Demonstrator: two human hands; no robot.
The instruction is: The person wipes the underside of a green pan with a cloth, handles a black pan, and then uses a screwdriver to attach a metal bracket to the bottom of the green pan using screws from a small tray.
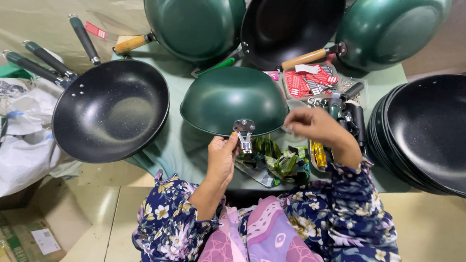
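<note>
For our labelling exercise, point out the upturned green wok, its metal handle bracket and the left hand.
upturned green wok point(228, 97), head view, on its domed underside.
metal handle bracket point(244, 130), head view, on its riveted plate at the wok's rim.
left hand point(222, 156), head view, on its back.

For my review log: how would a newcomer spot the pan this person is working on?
On the pale green table, find the green pan lying bottom-up at the centre. The left hand touches its bare metal bracket; unlike neighbouring pans, it has no handle.
</note>
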